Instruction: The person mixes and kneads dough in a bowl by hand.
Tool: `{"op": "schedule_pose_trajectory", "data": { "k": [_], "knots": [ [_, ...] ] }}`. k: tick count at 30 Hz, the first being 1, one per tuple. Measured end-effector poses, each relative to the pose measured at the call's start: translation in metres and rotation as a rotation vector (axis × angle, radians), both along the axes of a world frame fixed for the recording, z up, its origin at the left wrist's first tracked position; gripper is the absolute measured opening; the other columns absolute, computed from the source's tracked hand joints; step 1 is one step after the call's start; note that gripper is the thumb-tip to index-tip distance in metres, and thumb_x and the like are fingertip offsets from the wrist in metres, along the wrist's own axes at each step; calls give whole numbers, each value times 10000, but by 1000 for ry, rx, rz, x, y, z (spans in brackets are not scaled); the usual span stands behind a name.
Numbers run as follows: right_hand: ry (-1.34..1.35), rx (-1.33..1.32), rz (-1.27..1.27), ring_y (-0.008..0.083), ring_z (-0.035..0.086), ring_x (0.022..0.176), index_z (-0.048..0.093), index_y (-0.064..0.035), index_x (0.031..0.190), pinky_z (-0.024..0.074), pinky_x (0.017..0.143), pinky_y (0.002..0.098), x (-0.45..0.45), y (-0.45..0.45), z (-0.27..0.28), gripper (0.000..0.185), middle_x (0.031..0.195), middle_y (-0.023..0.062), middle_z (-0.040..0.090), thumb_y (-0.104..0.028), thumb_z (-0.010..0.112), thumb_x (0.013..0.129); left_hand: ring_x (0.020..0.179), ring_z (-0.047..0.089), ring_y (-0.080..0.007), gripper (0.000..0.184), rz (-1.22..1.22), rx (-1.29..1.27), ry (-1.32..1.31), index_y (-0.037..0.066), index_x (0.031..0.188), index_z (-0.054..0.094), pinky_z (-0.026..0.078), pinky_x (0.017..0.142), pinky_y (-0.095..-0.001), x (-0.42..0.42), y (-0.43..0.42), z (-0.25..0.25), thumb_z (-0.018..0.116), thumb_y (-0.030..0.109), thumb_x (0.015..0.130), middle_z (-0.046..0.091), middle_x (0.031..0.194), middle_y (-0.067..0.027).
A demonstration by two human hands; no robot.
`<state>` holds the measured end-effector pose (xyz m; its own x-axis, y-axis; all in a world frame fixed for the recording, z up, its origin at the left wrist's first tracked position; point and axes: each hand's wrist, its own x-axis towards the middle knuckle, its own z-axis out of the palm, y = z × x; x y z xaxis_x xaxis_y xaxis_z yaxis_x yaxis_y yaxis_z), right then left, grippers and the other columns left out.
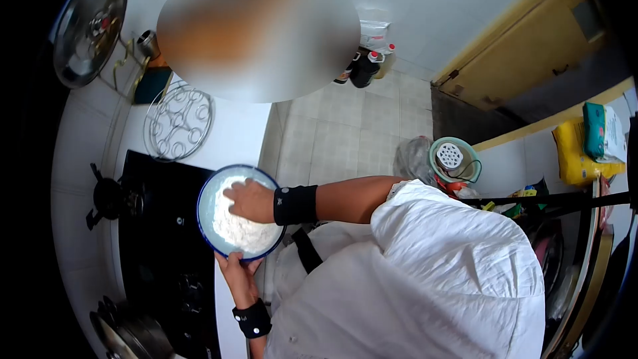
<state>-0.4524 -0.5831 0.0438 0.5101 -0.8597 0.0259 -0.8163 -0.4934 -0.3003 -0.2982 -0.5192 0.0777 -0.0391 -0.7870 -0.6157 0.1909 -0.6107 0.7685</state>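
A pale bowl (207, 209) with a dark blue rim stands at the edge of the counter and stove. Loose white flour (242, 231) lies in it. My right hand (251, 201) reaches into the bowl, its curled fingers in the flour and the fingertips partly hidden. At the near side of the bowl, my left hand (237, 271) grips the rim with thumb and fingers. Each wrist wears a black band.
Beside the bowl lies a black stovetop (159, 239); a wire rack (179, 123) sits on the white counter (242, 126). Dark pans (133, 332) stand at lower left. On the floor are bottles (365, 70) and a green bucket (478, 167). A blurred oval hides the upper area.
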Motion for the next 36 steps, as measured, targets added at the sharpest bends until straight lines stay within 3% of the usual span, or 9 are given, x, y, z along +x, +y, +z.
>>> {"op": "schedule_pose_trajectory", "data": {
  "k": [2, 6, 10, 14, 20, 26, 29, 33, 36],
  "knots": [
    [-219, -61, -116, 312, 491, 947, 617, -84, 829, 413, 783, 414, 19, -1, -25, 168, 1069, 140, 503, -156, 543, 697, 910, 557, -271, 578, -21, -6, 15, 99, 1271, 256, 551, 555, -322, 7, -4, -4, 390, 45, 711, 446, 1141, -152],
    [-330, -23, 252, 308, 481, 994, 602, -85, 873, 362, 891, 401, 27, 17, -36, 257, 1145, 144, 482, -165, 618, 629, 878, 573, -265, 560, -19, -42, 65, 97, 1265, 243, 551, 545, -304, 21, -3, -25, 374, 49, 723, 467, 1116, -149],
    [146, 122, 213, 266, 476, 1036, 637, -168, 889, 403, 808, 390, 19, -1, -20, 224, 1171, 124, 472, -152, 612, 667, 905, 571, -291, 555, 66, -11, 101, 84, 1249, 236, 556, 607, -356, 29, 2, -28, 357, 25, 711, 460, 1130, -166],
    [-47, 76, 33, 320, 443, 1061, 614, -122, 948, 411, 851, 380, 44, -13, -31, 237, 1224, 158, 418, -125, 570, 715, 820, 600, -243, 551, 143, 19, 68, 80, 1257, 227, 555, 588, -325, 38, 6, -33, 342, 24, 722, 481, 1099, -168],
    [-46, 188, 504, 298, 465, 1052, 597, -137, 990, 414, 868, 358, 74, 4, -26, 331, 1164, 85, 478, -99, 633, 662, 785, 601, -225, 546, 277, -32, 122, 78, 1254, 237, 552, 584, -318, 62, 16, -41, 347, 27, 722, 511, 1020, -142],
    [-58, 4, 173, 311, 481, 1008, 593, -99, 988, 428, 828, 357, 96, -33, -27, 275, 1140, 158, 475, -87, 560, 716, 779, 591, -216, 528, 374, -18, 104, 90, 1245, 252, 548, 574, -308, 68, 16, -43, 361, 37, 732, 499, 1026, -140],
    [-251, 100, 393, 354, 427, 1068, 567, -90, 1040, 389, 894, 370, 115, -28, -53, 420, 1182, 186, 430, -15, 615, 629, 802, 591, -225, 518, 365, -20, 132, 79, 1237, 257, 549, 582, -319, 76, 13, -52, 359, 28, 732, 494, 1046, -145],
    [-82, 288, 615, 319, 461, 1060, 584, -94, 988, 410, 874, 368, 103, -23, -33, 386, 1166, 124, 473, -27, 633, 611, 841, 592, -254, 540, 388, -51, 203, 77, 1253, 235, 550, 597, -335, 85, 11, -66, 369, 34, 731, 482, 1089, -162],
    [-4, -32, 425, 306, 486, 1030, 595, -99, 962, 445, 814, 348, 88, -47, -50, 330, 1127, 156, 497, -34, 591, 638, 854, 586, -258, 567, 382, -5, 154, 79, 1274, 210, 551, 606, -344, 80, 6, -69, 366, 34, 730, 467, 1109, -163]
  ]
}}
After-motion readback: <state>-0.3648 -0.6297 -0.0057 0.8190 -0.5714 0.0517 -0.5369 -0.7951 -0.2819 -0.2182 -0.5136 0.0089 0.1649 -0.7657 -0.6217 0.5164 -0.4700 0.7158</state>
